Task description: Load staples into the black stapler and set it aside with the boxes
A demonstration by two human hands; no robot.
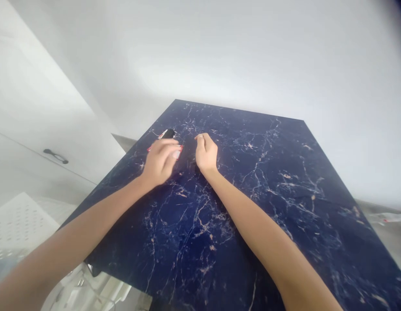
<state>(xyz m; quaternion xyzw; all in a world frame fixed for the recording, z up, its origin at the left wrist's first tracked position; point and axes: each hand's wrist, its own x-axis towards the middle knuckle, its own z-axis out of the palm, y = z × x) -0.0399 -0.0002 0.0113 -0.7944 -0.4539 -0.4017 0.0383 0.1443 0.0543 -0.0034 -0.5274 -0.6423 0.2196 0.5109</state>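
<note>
My left hand (159,162) is over the left part of the table, with its fingers curled around a flat red-and-white piece (180,152). Most of that piece is hidden, with a bit of red also showing at the hand's far left side. Just beyond my left hand lies a small black object (168,134) with a white-and-red part beside it. My right hand (206,153) is closed a short way to the right, thumb side up. A tiny reddish spot shows at its fingertips, and whatever it holds is too small to name.
Both forearms reach over a dark blue marble-patterned table (258,190). A pale wall stands behind it. To the left are a white cabinet with a dark handle (56,156) and a white perforated basket (20,222). White items and a cord sit below the near left edge.
</note>
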